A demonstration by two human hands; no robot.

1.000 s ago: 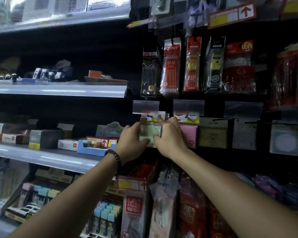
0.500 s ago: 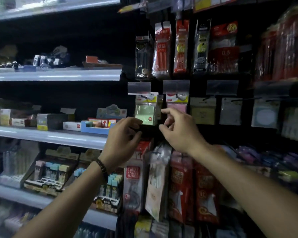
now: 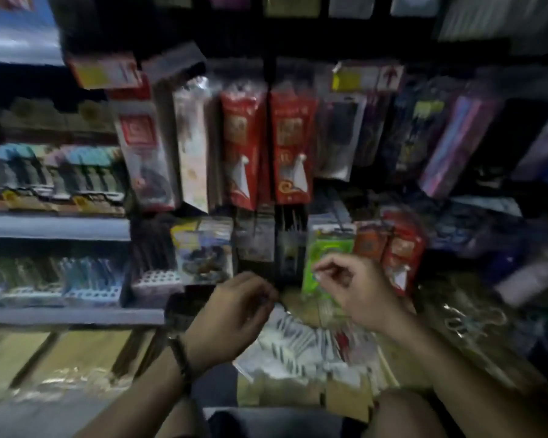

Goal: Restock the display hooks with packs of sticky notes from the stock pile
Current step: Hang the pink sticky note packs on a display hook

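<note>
The view is blurred and points down at the lower display. My left hand (image 3: 234,311), a dark band on its wrist, hangs with loosely curled fingers and nothing in it. My right hand (image 3: 355,292) is beside it, fingers bent and apart, also holding nothing. Both hover just above the stock pile (image 3: 298,346), a heap of pale flat packs in a cardboard box (image 3: 301,398) low in front of me. Hung sticky-note packs (image 3: 290,3) show only as cut-off bottoms at the top edge.
Red hanging packs (image 3: 242,147) and a green pack (image 3: 325,260) hang right behind my hands. Grey shelves (image 3: 54,227) with pens run along the left. Wrapped brown boxes (image 3: 60,358) lie lower left, scissors packs (image 3: 469,320) to the right. My knee (image 3: 402,412) is below.
Both hands let go of the green sticky-note pack on its hook and dropped down. My view tilted from the hook row to the box at the bottom.
</note>
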